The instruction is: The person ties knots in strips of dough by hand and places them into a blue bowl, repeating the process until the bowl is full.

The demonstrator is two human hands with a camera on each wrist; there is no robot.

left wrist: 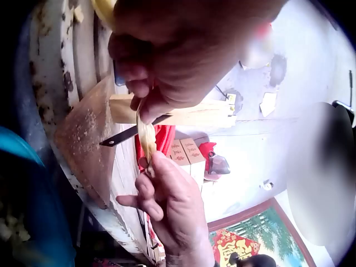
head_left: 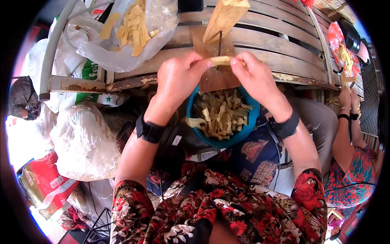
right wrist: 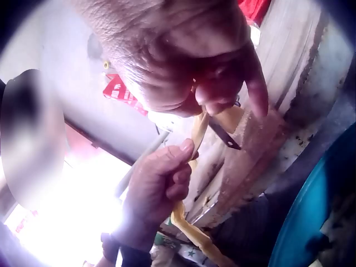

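Note:
My left hand (head_left: 178, 75) and right hand (head_left: 258, 77) pinch a pale yellow fibrous strip (head_left: 221, 61) between thumbs and fingers, one hand at each end of the taut stretch. In the right wrist view a long tail of the strip (right wrist: 197, 236) hangs below the left hand. Close by the strip stands a dark flat blade (left wrist: 119, 138), set in a wooden block (head_left: 223, 20). The block rests on a brown board (head_left: 219, 83) at the bench edge. Under the board, a teal basin (head_left: 255, 112) holds many short cut pieces (head_left: 221, 116).
A clear plastic bag (head_left: 95, 55) of longer yellow strips (head_left: 136, 26) lies on the slatted bench (head_left: 276, 42) at left. Stuffed plastic bags (head_left: 83, 142) stand on the floor at left. Another person's hands (head_left: 347, 99) are at work at far right.

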